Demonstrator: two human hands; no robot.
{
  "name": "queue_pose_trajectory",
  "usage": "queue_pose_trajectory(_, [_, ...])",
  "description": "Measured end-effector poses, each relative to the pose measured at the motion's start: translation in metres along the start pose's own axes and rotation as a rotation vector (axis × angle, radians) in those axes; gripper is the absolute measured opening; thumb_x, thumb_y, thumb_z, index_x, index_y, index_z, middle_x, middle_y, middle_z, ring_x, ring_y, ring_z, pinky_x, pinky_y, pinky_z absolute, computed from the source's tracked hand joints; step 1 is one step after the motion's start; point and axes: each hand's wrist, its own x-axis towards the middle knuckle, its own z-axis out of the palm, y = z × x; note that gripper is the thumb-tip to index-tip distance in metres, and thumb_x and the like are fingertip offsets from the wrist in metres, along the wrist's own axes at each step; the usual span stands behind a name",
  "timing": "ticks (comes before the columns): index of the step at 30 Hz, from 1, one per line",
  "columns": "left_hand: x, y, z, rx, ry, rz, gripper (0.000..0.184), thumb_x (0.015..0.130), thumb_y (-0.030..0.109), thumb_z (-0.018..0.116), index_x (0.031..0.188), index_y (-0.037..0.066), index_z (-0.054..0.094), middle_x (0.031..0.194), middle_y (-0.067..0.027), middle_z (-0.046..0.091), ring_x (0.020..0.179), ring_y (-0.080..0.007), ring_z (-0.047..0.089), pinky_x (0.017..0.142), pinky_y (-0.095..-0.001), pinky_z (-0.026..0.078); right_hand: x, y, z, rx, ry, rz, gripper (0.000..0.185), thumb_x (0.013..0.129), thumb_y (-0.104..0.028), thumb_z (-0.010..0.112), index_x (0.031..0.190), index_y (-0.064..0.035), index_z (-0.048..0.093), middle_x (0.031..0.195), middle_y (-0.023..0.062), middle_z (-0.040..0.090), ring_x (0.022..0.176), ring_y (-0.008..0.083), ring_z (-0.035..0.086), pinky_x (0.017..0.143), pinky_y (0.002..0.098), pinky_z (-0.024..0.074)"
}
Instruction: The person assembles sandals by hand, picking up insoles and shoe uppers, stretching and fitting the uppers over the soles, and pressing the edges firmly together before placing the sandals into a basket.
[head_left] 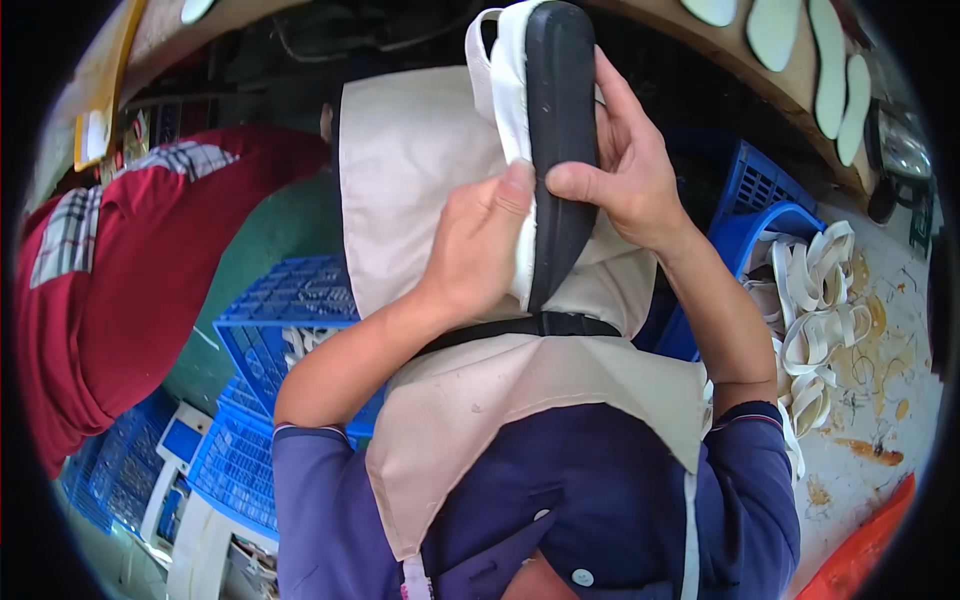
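Observation:
A sandal [562,110] with a black sole and white straps is held up on edge over my lap, its sole side turned to the right. My left hand [480,235] grips its white strap side, with the thumb pressed on the edge near the sole. On the other side, my right hand [630,170] wraps the black sole, thumb across it and fingers behind. The fingertips of my left hand are hidden behind the sandal. Below lies my beige apron [410,180], belted with a black strap.
Several white sandals [815,300] lie at the right by a blue basket [745,235]. Blue crates [270,330] stand at the left, near a person in a red garment [150,270]. White insole-shaped pieces [830,70] rest along the bench edge [720,75] above.

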Motion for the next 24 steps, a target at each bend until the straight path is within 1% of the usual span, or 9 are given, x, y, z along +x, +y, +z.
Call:
queue_pose_trajectory(2, [0.019, 0.021, -0.009, -0.060, 0.038, -0.017, 0.046, 0.107, 0.039, 0.047, 0.095, 0.000, 0.067, 0.080, 0.0013, 0.064, 0.074, -0.0064, 0.056, 0.066, -0.0248, 0.047, 0.009, -0.014, 0.001, -0.076, 0.052, -0.058, 0.108, 0.080, -0.011, 0.084, 0.158, 0.0015, 0.011, 0.135, 0.0169, 0.057, 0.122, 0.0212, 0.057, 0.106, 0.0332, 0.0433])
queue_pose_trajectory(5, [0.041, 0.063, -0.027, 0.605, 0.307, 0.741, 0.041, 0.102, 0.030, 0.057, 0.122, -0.005, 0.058, 0.109, -0.0151, 0.064, 0.101, -0.0221, 0.062, 0.087, -0.0348, 0.049, 0.016, -0.027, 0.020, -0.198, 0.121, -0.345, 0.107, 0.095, -0.041, 0.068, 0.158, 0.0007, -0.008, 0.142, 0.0187, 0.050, 0.122, 0.0219, 0.056, 0.103, 0.0322, 0.0431])
queue_pose_trajectory(6, [0.038, 0.077, -0.030, 0.788, 0.315, 0.883, 0.046, 0.103, 0.028, 0.055, 0.133, -0.006, 0.052, 0.121, -0.0186, 0.062, 0.113, -0.0260, 0.060, 0.094, -0.0375, 0.048, 0.015, -0.030, 0.035, -0.106, 0.111, -0.352, 0.106, 0.093, -0.032, 0.070, 0.158, -0.0003, -0.008, 0.142, 0.0189, 0.050, 0.121, 0.0226, 0.056, 0.102, 0.0330, 0.0441])
queue_pose_trajectory(8, [0.049, 0.073, -0.023, 1.098, 0.384, 0.949, 0.066, 0.092, 0.039, 0.067, 0.136, -0.007, 0.049, 0.116, -0.0247, 0.061, 0.104, -0.0428, 0.061, 0.092, -0.0454, 0.048, 0.013, -0.028, 0.062, -0.007, 0.088, -0.353, 0.097, 0.092, -0.021, 0.070, 0.157, -0.0008, 0.000, 0.137, 0.0194, 0.052, 0.116, 0.0229, 0.057, 0.099, 0.0332, 0.0466])
queue_pose_trajectory(12, [0.058, 0.058, -0.053, 0.483, 0.099, 0.414, 0.068, 0.100, 0.037, 0.059, 0.144, -0.012, 0.039, 0.132, -0.0257, 0.057, 0.122, -0.0323, 0.057, 0.102, -0.0377, 0.044, -0.001, -0.051, 0.025, -0.661, 0.066, -0.346, 0.058, 0.096, -0.017, 0.066, 0.147, 0.0032, 0.045, 0.116, 0.0188, 0.067, 0.096, 0.0198, 0.066, 0.087, 0.0303, 0.0528])
queue_pose_trajectory(13, [0.050, 0.059, -0.047, 0.229, 0.058, 0.304, 0.066, 0.103, 0.036, 0.055, 0.145, -0.011, 0.039, 0.136, -0.0192, 0.056, 0.124, -0.0227, 0.053, 0.106, -0.0327, 0.040, -0.008, -0.052, 0.022, -0.669, 0.307, -0.335, 0.047, 0.105, -0.032, 0.052, 0.131, 0.0066, 0.059, 0.111, 0.0134, 0.070, 0.101, 0.0185, 0.067, 0.094, 0.0316, 0.0514])
queue_pose_trajectory(15, [0.048, 0.035, -0.055, 0.059, 0.000, 0.164, 0.062, 0.104, 0.033, 0.052, 0.146, -0.010, 0.039, 0.134, -0.0149, 0.056, 0.121, -0.0191, 0.053, 0.106, -0.0294, 0.039, -0.004, -0.036, 0.005, -0.464, 0.412, -0.140, 0.047, 0.106, -0.033, 0.051, 0.128, 0.0073, 0.060, 0.109, 0.0132, 0.071, 0.100, 0.0154, 0.067, 0.090, 0.0301, 0.0526])
queue_pose_trajectory(16, [0.051, 0.025, -0.054, -0.018, -0.059, 0.128, 0.061, 0.105, 0.033, 0.050, 0.147, -0.010, 0.039, 0.134, -0.0147, 0.057, 0.120, -0.0189, 0.053, 0.106, -0.0286, 0.039, 0.002, -0.017, -0.010, -0.277, 0.436, -0.037, 0.035, 0.098, -0.024, 0.066, 0.116, 0.0060, 0.067, 0.092, 0.0072, 0.072, 0.081, 0.0099, 0.065, 0.075, 0.0257, 0.0534])
queue_pose_trajectory(24, [0.046, -0.015, -0.048, 0.019, -0.118, 0.084, 0.057, 0.107, 0.040, 0.045, 0.141, -0.007, 0.046, 0.123, -0.0119, 0.062, 0.112, -0.0158, 0.056, 0.098, -0.0282, 0.044, 0.014, 0.026, -0.011, 0.038, 0.115, 0.241, 0.032, 0.087, -0.017, 0.076, 0.111, 0.0025, 0.068, 0.096, 0.0067, 0.071, 0.082, 0.0116, 0.066, 0.076, 0.0257, 0.0526])
